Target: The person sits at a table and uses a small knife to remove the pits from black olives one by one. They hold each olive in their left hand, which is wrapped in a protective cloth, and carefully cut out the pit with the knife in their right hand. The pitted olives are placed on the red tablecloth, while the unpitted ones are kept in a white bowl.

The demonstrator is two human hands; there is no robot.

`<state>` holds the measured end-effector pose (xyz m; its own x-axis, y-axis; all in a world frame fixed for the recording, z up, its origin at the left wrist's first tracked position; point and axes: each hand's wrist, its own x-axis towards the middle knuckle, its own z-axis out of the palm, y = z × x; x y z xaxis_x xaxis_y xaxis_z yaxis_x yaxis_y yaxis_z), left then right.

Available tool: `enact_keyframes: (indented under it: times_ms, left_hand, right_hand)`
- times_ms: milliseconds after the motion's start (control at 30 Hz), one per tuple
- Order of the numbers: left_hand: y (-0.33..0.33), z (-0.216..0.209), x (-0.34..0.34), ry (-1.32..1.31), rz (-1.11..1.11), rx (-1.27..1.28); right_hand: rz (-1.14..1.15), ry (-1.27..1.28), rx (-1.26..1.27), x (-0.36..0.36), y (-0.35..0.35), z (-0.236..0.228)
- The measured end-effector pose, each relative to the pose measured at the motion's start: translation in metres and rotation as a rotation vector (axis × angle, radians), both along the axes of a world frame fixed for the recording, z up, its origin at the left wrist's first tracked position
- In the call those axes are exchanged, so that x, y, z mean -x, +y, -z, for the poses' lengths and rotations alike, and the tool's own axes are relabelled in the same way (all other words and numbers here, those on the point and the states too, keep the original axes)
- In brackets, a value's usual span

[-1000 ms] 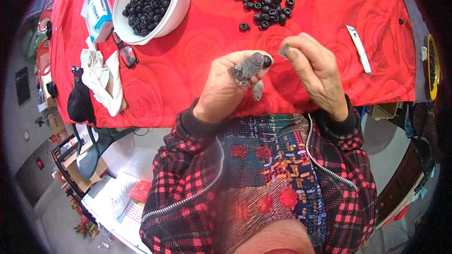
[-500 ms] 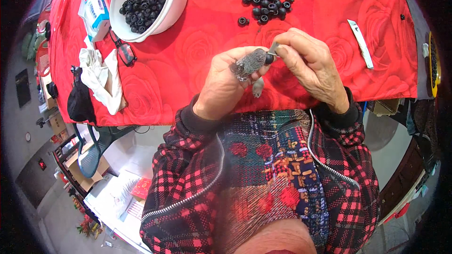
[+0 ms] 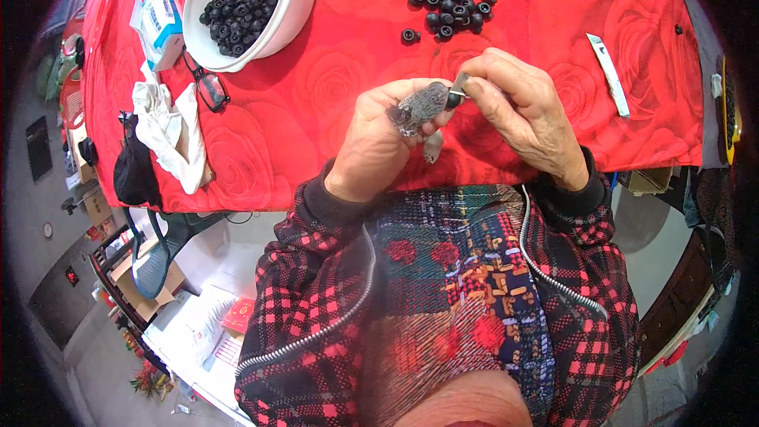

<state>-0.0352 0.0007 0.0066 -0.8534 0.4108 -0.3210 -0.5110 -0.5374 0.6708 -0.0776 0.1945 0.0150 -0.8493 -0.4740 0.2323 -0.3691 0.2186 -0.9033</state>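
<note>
Over the near side of the table, my left hand [image 3: 378, 122] is closed around a small black knobbed part [image 3: 454, 100], of which only the rounded end shows. A worn grey covering [image 3: 419, 108], seemingly wrapped on a finger or thumb, lies over that hand. A second grey-covered tip [image 3: 432, 147] pokes out below it. My right hand [image 3: 526, 107] pinches a small flat grey blade [image 3: 459, 81] between thumb and forefinger. The blade's edge meets the black part, or comes very close to it. Beyond my hands lies a loose pile of similar black parts [image 3: 447, 8].
A white bowl [image 3: 296, 12] of black parts stands at the far left. Beside it are a blue-white box [image 3: 162, 28], eyeglasses [image 3: 212, 91], a white cloth [image 3: 178, 134] and a black cloth [image 3: 136, 170]. A narrow white packet [image 3: 607, 75] lies right on the red tablecloth [image 3: 332, 71].
The blade in my right hand has tilted slightly against the black part. My left hand keeps nearly the same place and grip.
</note>
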Motion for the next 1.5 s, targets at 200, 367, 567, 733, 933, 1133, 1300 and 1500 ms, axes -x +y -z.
enact_keyframes:
  times_ms: [200, 367, 567, 733, 933, 1133, 1300, 1500]
  left_hand:
    - [-0.001, 0.006, 0.001, 0.033, 0.031, -0.027]
    - [0.002, -0.002, 0.003, -0.106, -0.027, -0.008]
    - [0.005, -0.007, 0.001, -0.190, -0.027, -0.177]
    - [0.009, -0.001, -0.006, -0.329, -0.002, -0.309]
    - [0.001, 0.022, -0.015, -0.339, -0.040, -0.605]
    - [0.006, 0.007, -0.016, -0.225, -0.100, -0.480]
    - [0.007, -0.022, -0.016, 0.002, -0.187, -0.276]
    - [0.008, -0.023, -0.021, 0.164, -0.277, -0.033]
  right_hand:
    - [0.003, -0.034, -0.014, 0.000, 0.000, 0.000]
    - [-0.146, -0.061, -0.001, 0.003, 0.005, -0.006]
    - [-0.090, 0.086, 0.156, -0.006, 0.001, -0.023]
    - [0.166, 0.530, -0.020, -0.009, -0.018, 0.004]
    - [0.176, 0.714, 0.002, -0.018, -0.020, 0.003]
    - [0.212, 0.710, 0.061, -0.023, -0.023, -0.001]
    - [0.136, 0.101, 0.216, -0.036, -0.014, -0.031]
    - [0.050, -0.002, 0.083, -0.028, -0.008, -0.039]
